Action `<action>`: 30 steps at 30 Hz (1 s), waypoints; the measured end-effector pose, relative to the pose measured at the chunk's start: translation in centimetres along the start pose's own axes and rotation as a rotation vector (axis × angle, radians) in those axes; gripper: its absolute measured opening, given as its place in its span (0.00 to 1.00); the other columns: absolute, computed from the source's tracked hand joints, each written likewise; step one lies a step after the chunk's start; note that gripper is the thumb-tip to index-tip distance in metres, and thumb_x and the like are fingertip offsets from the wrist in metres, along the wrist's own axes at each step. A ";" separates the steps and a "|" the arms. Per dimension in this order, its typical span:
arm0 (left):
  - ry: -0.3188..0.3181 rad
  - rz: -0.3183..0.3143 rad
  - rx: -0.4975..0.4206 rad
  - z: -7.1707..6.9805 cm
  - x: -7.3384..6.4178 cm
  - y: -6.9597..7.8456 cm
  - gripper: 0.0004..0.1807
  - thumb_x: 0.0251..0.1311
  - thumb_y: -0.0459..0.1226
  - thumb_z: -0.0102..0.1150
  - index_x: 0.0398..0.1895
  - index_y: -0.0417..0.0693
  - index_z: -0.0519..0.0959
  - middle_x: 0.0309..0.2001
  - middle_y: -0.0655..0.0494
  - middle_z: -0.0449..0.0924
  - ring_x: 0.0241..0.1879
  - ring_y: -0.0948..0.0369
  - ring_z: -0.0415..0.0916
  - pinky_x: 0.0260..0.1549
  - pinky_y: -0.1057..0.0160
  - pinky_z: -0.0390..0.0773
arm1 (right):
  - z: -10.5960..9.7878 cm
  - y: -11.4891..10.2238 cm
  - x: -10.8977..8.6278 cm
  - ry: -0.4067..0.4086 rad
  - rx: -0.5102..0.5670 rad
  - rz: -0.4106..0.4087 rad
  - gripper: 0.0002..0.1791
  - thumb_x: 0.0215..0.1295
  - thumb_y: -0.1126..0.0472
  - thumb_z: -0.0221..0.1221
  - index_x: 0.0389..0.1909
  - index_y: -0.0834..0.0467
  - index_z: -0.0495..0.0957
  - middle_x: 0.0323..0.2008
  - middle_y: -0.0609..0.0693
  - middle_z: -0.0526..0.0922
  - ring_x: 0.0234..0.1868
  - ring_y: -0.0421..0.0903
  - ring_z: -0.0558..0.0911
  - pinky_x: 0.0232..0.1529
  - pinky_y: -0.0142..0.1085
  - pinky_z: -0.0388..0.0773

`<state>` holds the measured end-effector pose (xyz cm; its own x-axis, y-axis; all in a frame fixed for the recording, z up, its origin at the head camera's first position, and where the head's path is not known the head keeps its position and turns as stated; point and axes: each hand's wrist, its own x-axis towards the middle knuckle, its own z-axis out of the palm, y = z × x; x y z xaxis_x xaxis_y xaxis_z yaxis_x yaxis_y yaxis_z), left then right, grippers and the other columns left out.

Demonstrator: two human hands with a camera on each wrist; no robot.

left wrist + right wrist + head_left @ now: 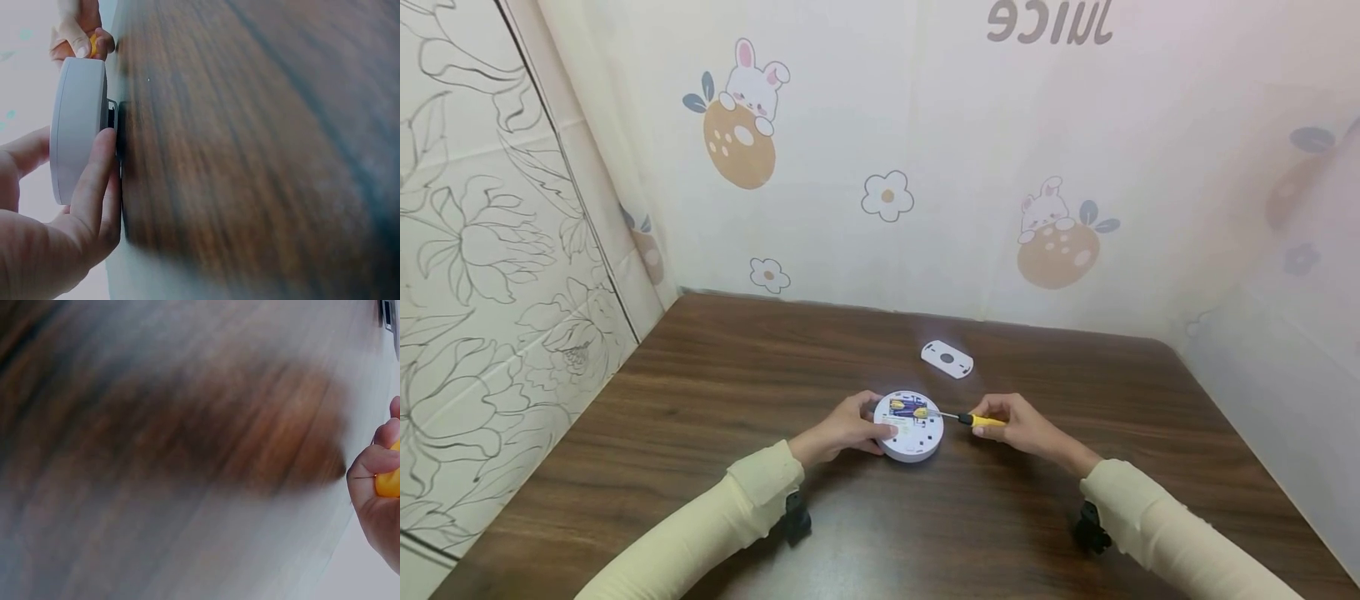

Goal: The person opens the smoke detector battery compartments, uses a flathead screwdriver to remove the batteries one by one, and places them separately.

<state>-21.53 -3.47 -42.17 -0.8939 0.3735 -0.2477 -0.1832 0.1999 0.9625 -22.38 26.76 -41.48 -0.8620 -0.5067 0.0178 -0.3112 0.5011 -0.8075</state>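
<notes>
My left hand (848, 427) grips a round white device (912, 456), its thumb on the upper face and fingers at the side and underneath. It looks like a smoke alarm, with its back turned up. Yellow-and-purple batteries (908, 407) lie in a recess there. From the right, my right hand (1021, 423) holds a screwdriver (988, 422) by its yellow-and-black handle; the metal shaft reaches the battery recess. In the left wrist view, the device (80, 125) is edge-on, held slightly above the table. Only part of the yellow handle (389, 482) shows in the right wrist view.
An oblong white plate (958, 365) with a grey round centre lies on the brown wooden table (760, 350), behind the device. Patterned curtains (880, 108) hang along the table's back edge and sides. A dark wrist camera (795, 518) sits under the left sleeve.
</notes>
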 end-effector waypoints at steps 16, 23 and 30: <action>-0.023 -0.006 -0.036 -0.1 -0.6 0.1 0.31 0.59 0.30 0.63 0.63 0.32 0.61 0.42 0.40 0.70 0.32 0.54 0.79 0.32 0.57 0.85 | -0.6 0.0 -0.3 0.048 -0.032 0.034 0.04 0.60 0.67 0.63 0.36 0.61 0.80 0.34 0.53 0.79 0.35 0.52 0.76 0.38 0.40 0.74; -0.021 -0.048 -0.099 -0.2 -0.7 0.0 0.27 0.66 0.32 0.53 0.66 0.33 0.59 0.43 0.39 0.73 0.36 0.53 0.78 0.35 0.55 0.84 | -0.7 -0.4 -0.3 0.055 -0.026 0.058 0.04 0.61 0.70 0.62 0.36 0.64 0.79 0.34 0.54 0.78 0.35 0.53 0.75 0.38 0.40 0.73; -0.025 -0.051 -0.131 -0.5 -1.3 -0.3 0.23 0.67 0.30 0.50 0.62 0.32 0.61 0.38 0.40 0.75 0.34 0.53 0.77 0.35 0.55 0.84 | -0.7 -0.7 -0.3 0.058 -0.021 0.073 0.04 0.61 0.69 0.62 0.36 0.65 0.78 0.34 0.54 0.78 0.36 0.52 0.75 0.39 0.41 0.73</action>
<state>-20.55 -4.44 -42.07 -0.8722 0.3885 -0.2973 -0.2809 0.1000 0.9545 -22.22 27.05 -40.46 -0.9040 -0.4276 -0.0059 -0.2551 0.5502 -0.7951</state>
